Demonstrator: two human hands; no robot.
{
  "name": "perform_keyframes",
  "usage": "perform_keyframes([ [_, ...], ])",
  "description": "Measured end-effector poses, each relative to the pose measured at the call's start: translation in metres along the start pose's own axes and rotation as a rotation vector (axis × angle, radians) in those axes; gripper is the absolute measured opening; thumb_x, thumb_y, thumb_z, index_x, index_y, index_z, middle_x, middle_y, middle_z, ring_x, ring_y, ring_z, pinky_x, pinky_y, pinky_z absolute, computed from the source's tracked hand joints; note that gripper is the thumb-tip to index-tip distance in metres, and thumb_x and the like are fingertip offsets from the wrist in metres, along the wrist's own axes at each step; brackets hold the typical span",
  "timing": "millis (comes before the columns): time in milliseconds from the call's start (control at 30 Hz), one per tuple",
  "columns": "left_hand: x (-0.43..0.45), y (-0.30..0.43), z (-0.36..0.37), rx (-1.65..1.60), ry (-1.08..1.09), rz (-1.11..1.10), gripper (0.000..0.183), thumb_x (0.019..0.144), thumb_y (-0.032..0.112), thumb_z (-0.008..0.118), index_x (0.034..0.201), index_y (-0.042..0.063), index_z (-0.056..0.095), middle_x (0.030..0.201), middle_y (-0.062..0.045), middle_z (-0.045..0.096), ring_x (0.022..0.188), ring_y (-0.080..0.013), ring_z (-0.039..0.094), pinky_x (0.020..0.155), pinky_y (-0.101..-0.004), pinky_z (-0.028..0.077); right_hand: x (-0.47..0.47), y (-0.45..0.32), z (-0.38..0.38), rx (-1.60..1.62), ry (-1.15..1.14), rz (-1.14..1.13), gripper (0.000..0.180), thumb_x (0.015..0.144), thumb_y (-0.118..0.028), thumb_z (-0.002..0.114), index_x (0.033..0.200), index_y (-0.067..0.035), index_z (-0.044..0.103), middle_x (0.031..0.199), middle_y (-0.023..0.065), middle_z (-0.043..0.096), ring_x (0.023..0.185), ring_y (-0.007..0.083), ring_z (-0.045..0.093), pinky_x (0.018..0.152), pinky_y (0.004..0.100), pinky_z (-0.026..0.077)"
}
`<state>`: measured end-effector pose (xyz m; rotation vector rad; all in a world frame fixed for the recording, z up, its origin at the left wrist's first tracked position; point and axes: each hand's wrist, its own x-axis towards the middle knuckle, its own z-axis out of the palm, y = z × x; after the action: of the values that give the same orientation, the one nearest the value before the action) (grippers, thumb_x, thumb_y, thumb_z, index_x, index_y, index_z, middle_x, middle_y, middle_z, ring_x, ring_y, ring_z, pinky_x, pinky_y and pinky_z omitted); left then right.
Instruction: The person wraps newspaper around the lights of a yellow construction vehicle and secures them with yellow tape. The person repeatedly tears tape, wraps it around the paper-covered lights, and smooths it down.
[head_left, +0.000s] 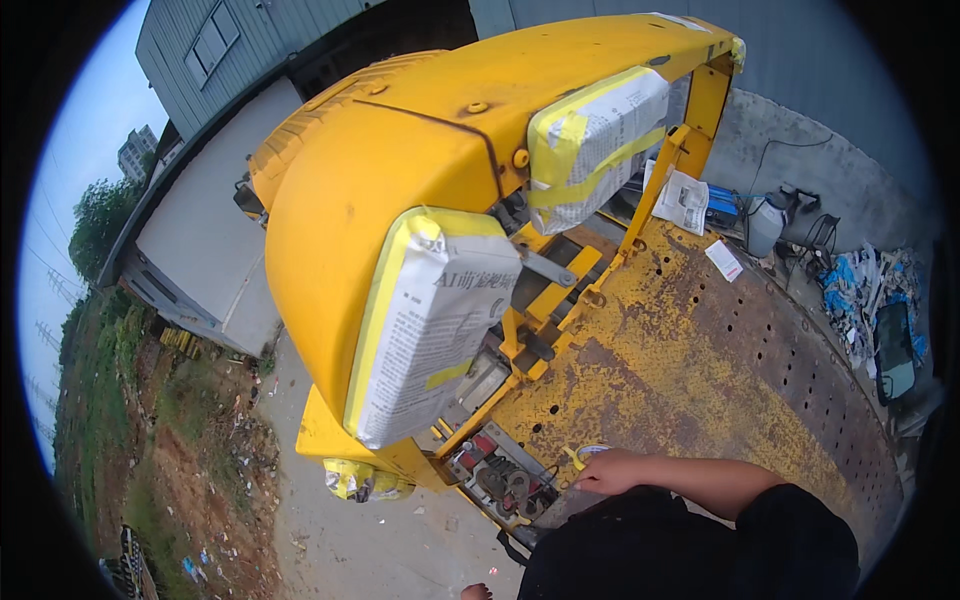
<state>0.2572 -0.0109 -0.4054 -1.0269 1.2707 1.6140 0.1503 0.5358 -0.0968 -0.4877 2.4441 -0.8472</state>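
Note:
My right hand (613, 471) is closed around a roll of yellow tape (592, 450); a loose end of tape sticks out past the fingers. Only the fingertips of my left hand (476, 592) show at the bottom edge, so its grip is hidden. Before me stands a yellow machine body (375, 157) with a rounded hood. Newspaper covers a tall block-shaped part (435, 337) on its near side, edged with yellow tape. Farther along, a second part (596, 150) is wrapped the same way. Low down, a small fitting (349, 478) is also taped over.
A worn yellow steel deck (645, 352) with holes lies beside the hood. An open bay with machinery (502, 472) is near my right hand. Newspaper (681, 201), a white card (724, 260), a plastic jug (765, 225) and heaped scraps (862, 300) are by the wall.

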Motion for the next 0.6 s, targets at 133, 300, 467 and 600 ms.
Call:
perform_keyframes([
  [133,0.032,0.013,0.094,1.561,0.309,0.792,0.011,0.075,0.021,0.065,0.070,0.012,0.069,0.075,-0.013,0.070,0.070,-0.0336,0.066,0.061,-0.0482,0.052,-0.110,0.195,0.065,0.298,0.007,0.494,0.039,0.098,-0.042,0.046,0.106,-0.015,0.074,0.097,0.0141,0.071,0.100,0.0348,0.065,0.085,0.0469,0.051],
  [300,0.063,0.092,0.257,2.037,-0.059,0.671,0.013,0.088,0.020,0.057,0.085,0.011,0.067,0.077,-0.006,0.065,0.074,-0.0215,0.067,0.062,-0.0384,0.052,-0.279,0.364,0.151,0.284,0.174,0.769,0.033,0.093,-0.037,0.051,0.105,-0.019,0.077,0.108,0.0087,0.073,0.104,0.0320,0.067,0.087,0.0440,0.053],
  [467,0.060,0.100,0.500,1.652,-0.011,0.791,0.026,0.090,0.027,0.058,0.093,0.005,0.072,0.094,-0.015,0.073,0.084,-0.0309,0.071,0.073,-0.0423,0.055,-0.438,0.416,0.180,1.008,0.743,1.115,0.025,0.090,-0.024,0.059,0.097,-0.008,0.077,0.093,0.0113,0.074,0.071,0.0273,0.070,0.063,0.0388,0.056],
  [600,0.041,0.130,0.636,1.763,0.013,0.798,0.030,0.092,0.035,0.061,0.099,0.008,0.073,0.100,-0.016,0.072,0.100,-0.0326,0.068,0.087,-0.0406,0.053,-0.439,0.421,0.129,1.846,1.174,1.105,0.023,0.096,-0.023,0.060,0.088,-0.003,0.067,0.065,0.0038,0.046,0.053,0.0206,0.048,0.050,0.0376,0.044],
])
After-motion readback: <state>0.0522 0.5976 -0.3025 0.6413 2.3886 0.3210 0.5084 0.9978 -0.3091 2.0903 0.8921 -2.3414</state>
